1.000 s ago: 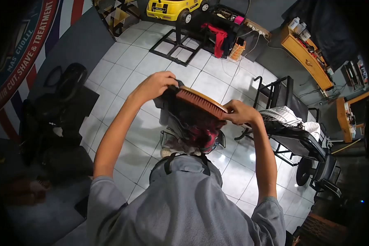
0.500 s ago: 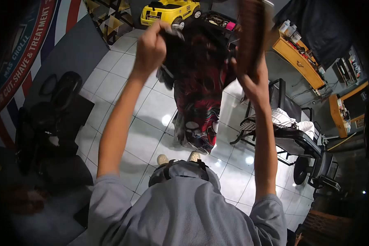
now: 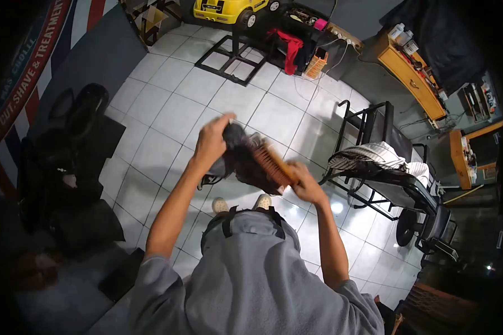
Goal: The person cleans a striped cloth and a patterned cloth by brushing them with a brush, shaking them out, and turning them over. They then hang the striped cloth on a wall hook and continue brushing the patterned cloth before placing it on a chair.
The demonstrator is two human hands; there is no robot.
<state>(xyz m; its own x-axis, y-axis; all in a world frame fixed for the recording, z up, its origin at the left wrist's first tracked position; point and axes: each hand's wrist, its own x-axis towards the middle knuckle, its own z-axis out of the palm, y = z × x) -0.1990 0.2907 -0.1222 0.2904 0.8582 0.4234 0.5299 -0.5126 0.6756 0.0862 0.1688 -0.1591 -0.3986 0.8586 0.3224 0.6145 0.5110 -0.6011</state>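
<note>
My left hand [image 3: 211, 140] is closed on the gathered top of a dark barber cape [image 3: 252, 174], held out before my waist. The cloth hangs bunched and partly blurred, showing black and dark maroon. In my right hand [image 3: 307, 183] is a wooden brush [image 3: 273, 161] with brown bristles. The brush lies slanted across the cape, bristles toward the cloth; motion blur hides whether they touch. My light shoes [image 3: 220, 205] show below on the tiles.
A black barber chair [image 3: 394, 184] with a striped cloth [image 3: 369, 156] stands at right. Beyond the white tiled floor [image 3: 176, 84] are a black metal frame [image 3: 232, 60], a yellow toy car [image 3: 229, 10], an orange basket [image 3: 316, 64] and a wooden drawer shelf [image 3: 411, 84].
Both hands have come down and closer to my body. The cape, earlier hanging long with its red pattern spread, is now bunched lower. The brush has swung from upright to slanting over it.
</note>
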